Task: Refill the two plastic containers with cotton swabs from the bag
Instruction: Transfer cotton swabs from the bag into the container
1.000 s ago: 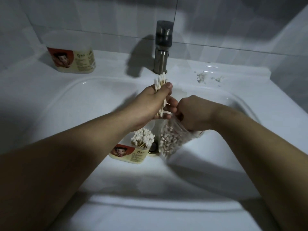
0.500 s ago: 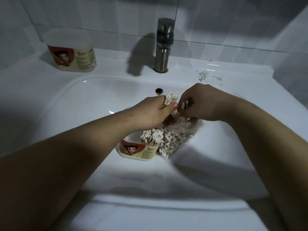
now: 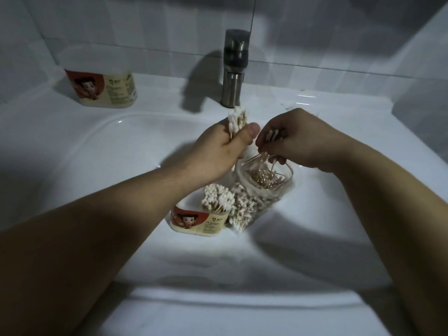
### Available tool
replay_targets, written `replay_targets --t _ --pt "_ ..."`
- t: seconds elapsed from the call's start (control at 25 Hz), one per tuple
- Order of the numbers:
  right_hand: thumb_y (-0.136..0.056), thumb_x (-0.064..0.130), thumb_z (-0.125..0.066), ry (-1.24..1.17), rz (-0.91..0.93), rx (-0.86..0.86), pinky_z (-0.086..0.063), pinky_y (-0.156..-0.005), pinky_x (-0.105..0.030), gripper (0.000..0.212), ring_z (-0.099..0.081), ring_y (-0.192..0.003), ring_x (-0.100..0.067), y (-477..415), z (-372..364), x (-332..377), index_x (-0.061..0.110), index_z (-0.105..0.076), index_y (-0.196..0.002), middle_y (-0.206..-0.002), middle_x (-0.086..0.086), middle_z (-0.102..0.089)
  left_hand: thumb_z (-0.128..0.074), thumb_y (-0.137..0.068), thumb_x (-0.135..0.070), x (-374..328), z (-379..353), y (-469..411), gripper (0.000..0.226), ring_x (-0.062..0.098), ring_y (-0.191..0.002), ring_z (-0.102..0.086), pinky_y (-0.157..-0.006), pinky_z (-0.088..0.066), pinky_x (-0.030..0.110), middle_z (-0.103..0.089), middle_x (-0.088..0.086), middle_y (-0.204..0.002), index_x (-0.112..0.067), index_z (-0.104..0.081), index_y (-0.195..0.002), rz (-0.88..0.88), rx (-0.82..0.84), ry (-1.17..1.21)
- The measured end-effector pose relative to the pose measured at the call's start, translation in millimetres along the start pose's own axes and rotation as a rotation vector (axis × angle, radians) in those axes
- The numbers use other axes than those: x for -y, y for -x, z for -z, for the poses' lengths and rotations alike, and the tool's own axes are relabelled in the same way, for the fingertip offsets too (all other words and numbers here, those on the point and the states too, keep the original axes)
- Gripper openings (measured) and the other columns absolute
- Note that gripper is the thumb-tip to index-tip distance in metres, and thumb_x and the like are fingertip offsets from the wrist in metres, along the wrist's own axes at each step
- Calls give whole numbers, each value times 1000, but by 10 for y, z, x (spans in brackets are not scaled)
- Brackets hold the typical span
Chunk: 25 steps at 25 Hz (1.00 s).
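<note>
My left hand (image 3: 218,151) grips an upright bundle of cotton swabs (image 3: 237,120) above the sink basin. My right hand (image 3: 298,139) pinches a few more swabs (image 3: 274,135) just over the open mouth of the clear plastic bag (image 3: 264,187), which stands in the basin full of swabs. Touching the bag's left side is a labelled plastic container (image 3: 198,220), open, with swab heads sticking up out of it. A second container (image 3: 101,86) of the same kind stands on the back left ledge; I cannot see inside it.
A white sink (image 3: 97,166) fills the view, with a steel tap (image 3: 234,69) at the back centre. Small white scraps (image 3: 289,105) lie on the ledge right of the tap. White tiled walls rise behind and at both sides.
My left hand has lifted slightly with its bundle. My right hand has drawn a few swabs up from the bag mouth, and the bag now stands more open.
</note>
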State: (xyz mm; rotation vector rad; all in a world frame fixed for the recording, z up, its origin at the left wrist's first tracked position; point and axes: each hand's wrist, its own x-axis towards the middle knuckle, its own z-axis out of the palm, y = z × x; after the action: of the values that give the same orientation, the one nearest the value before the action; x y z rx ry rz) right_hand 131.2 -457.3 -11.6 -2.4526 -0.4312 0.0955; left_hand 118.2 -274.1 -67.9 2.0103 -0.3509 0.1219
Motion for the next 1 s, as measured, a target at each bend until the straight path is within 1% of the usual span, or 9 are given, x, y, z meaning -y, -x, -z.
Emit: replay_targets --t 0.08,0.16,0.24,0.36,0.48,0.56,0.68,0.88,1.0 --pt "-82 0 -67 9 23 -19 -61 -62 -47 18 -69 -59 -21 0 -1 10 16 -75 -81 -65 -8 -72 -50 -96 -62 -9 -8 -6 41 6 -95 -72 -91 -57 39 -77 -6 -98 -28 -71 -103 -19 45 49" --pt "-83 -2 -66 -13 31 -20 -55 -54 -32 20 -65 -52 -12 -2 10 17 16 -74 -81 -61 -3 -70 -56 -99 -48 -31 -26 9 21 -8 -87 -68 -85 -53 21 -75 -21 -86 -33 -70 -95 -27 108 46" --pt "-84 -5 -65 -86 32 -10 -49 -51 -21 21 -60 -48 -7 -1 24 28 14 -74 -81 -56 2 -67 -59 -101 -34 -36 -48 19 16 -12 -77 -63 -76 -49 21 -69 -27 -74 -33 -66 -86 -31 138 13" --pt "-85 -9 -64 -195 43 11 -46 -52 -25 21 -56 -52 -16 -5 12 16 10 -72 -80 -56 -3 -63 -60 -102 -27 -11 -79 36 14 -9 -90 -66 -83 -53 24 -73 -26 -89 -36 -69 -98 -62 193 19" --pt "-87 -7 -65 -327 5 -1 -45 -52 -26 11 -54 -57 -21 -37 -46 -6 2 -71 -90 -63 -11 -62 -61 -102 -18 14 -94 30 20 14 -100 -73 -92 -59 38 -77 0 -106 -15 -70 -119 0 184 150" --pt "-89 0 -68 -362 -14 -45 -44 -49 -22 6 -54 -56 -19 -51 -75 -2 4 -72 -91 -64 -11 -63 -60 -102 -13 7 -112 29 17 17 -87 -74 -86 -62 40 -75 5 -95 -5 -68 -115 66 166 243" --pt "-94 13 -66 -329 -4 -125 -41 -45 -19 9 -52 -48 -12 -66 -110 1 9 -74 -91 -59 -4 -64 -59 -103 -14 -4 -135 16 11 13 -73 -68 -78 -62 36 -69 2 -83 -5 -66 -103 97 146 289" --pt "-100 27 -59 -286 -23 -171 -47 -54 -30 23 -58 -49 -9 -81 -149 2 11 -75 -94 -64 -7 -71 -52 -106 -16 -8 -116 -6 11 10 -64 -54 -65 -52 27 -60 -2 -75 -13 -57 -97 127 131 320" --pt "-99 28 -57 -299 -42 -120 -48 -61 -39 29 -59 -57 -21 -107 -187 -29 7 -76 -92 -72 -15 -73 -48 -107 -16 3 -108 0 19 11 -64 -54 -63 -50 25 -57 -5 -68 -20 -57 -91 154 139 272"
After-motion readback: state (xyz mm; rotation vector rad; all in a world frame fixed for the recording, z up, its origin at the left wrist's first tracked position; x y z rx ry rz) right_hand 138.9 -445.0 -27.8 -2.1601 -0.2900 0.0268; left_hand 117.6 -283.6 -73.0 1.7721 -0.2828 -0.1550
